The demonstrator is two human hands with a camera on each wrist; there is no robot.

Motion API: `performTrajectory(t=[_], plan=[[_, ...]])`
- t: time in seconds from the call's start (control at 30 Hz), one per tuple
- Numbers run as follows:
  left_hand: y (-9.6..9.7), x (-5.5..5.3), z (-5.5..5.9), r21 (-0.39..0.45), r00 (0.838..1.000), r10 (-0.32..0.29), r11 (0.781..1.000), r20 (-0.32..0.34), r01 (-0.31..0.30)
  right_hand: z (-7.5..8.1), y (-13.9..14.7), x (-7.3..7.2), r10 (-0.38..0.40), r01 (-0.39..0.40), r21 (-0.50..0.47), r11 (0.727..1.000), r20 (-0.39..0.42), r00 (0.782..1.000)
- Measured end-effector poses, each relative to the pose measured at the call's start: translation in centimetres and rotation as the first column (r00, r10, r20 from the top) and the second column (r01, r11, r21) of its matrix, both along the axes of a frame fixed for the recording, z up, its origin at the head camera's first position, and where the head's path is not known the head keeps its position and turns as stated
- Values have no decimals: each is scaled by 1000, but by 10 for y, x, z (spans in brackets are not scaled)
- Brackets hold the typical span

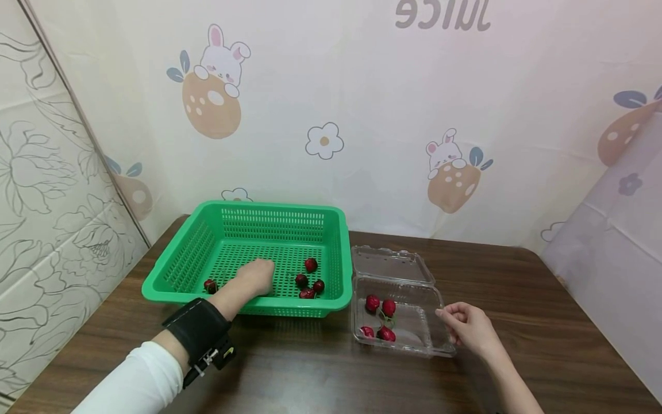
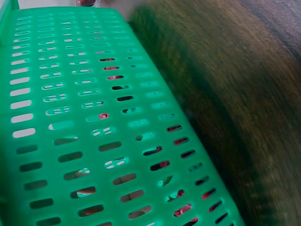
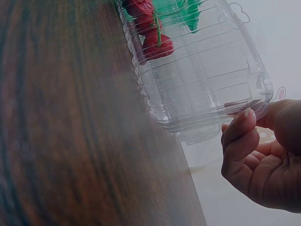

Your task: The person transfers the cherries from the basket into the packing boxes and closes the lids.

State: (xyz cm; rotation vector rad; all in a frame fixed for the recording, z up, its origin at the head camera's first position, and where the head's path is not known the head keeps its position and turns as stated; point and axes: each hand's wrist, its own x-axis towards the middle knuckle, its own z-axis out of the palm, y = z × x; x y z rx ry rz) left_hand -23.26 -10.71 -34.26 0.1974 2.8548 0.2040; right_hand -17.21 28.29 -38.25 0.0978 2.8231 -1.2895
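My left hand [image 1: 257, 276] reaches over the near rim into a green plastic basket [image 1: 338, 259], its fingers turned down and hidden; I cannot tell whether they hold anything. Dark red cherry-like fruits lie in the basket: a group right of the hand, including one fruit [image 1: 311, 265], and another fruit [image 1: 210, 286] to its left. Through the slots of the basket wall [image 2: 61, 96], the left wrist view shows bits of red. My right hand [image 1: 468, 328] pinches the right rim of a clear plastic clamshell box [image 1: 414, 322]. Several red fruits [image 3: 158, 45] with green stems sit inside the box.
The box's clear lid [image 1: 390, 264] lies folded back, close beside the basket's right side. Both containers stand on a dark wooden table [image 1: 289, 368]. Behind the table hangs a pale printed curtain [image 1: 372, 190], with another patterned panel [image 1: 62, 190] on the left.
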Motion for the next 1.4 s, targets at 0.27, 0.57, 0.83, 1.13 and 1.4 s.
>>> performTrajectory(t=[0.27,0.57,0.83,1.13,1.4], plan=[[1,-3,-2,-18,999,1,1000,45,0,0,0,1,6,-6,-16,1000,1,1000],[0,-4,-3,-9,998,-40,999,44,41,0,0,1,0,0,-25,1000,8,1000],[-1,-6,-4,15,999,-33,999,41,33,0,0,1,1,-1,-28,1000,7,1000],[-5,-2,-2,116,998,-8,993,-66,16,-2,0,1,7,-7,-27,1000,-5,1000],[-11,4,5,237,989,12,971,-147,24,-2,1,0,-1,1,-29,1000,4,1000]])
